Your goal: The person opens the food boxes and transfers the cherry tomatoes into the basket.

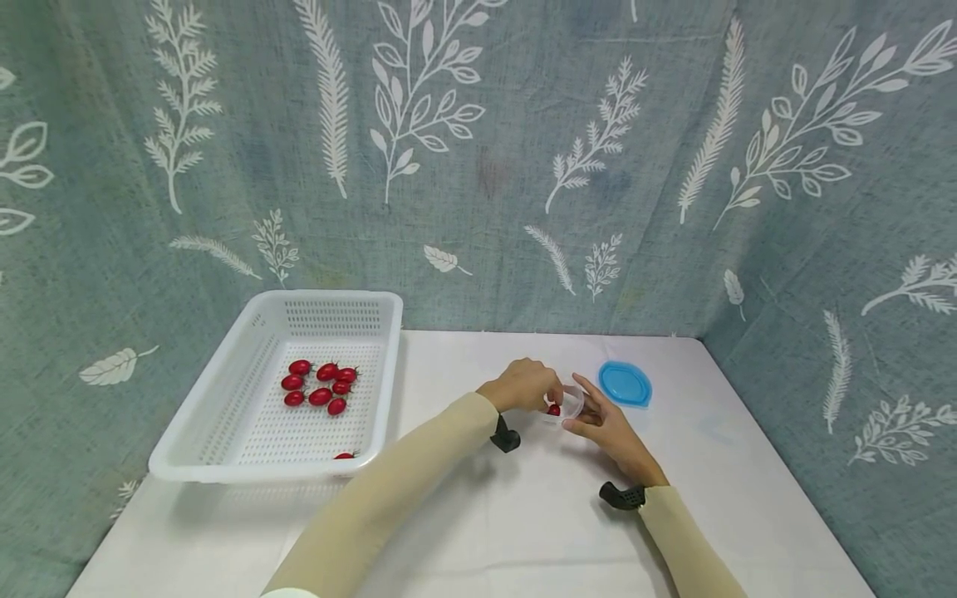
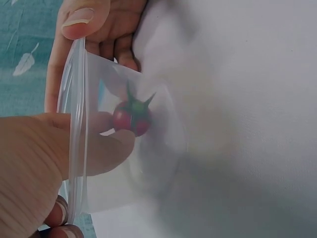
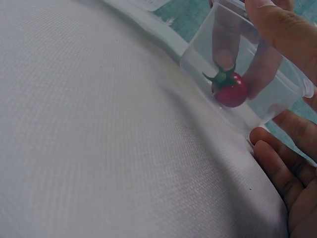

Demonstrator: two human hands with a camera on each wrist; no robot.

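Clear plastic cup lies tipped between my hands, right hand clasping it, left hand pinching a small red tomato inside its mouth.

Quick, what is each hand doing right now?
Left hand: fingers pinch a cherry tomato inside the clear cup.
Right hand: steadies the cup; grip cannot be told.

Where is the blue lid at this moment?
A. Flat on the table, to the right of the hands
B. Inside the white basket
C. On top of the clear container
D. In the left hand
A. The blue lid lies flat on the table, just right of the clear container that both hands hold; the container is open, with one tomato inside.
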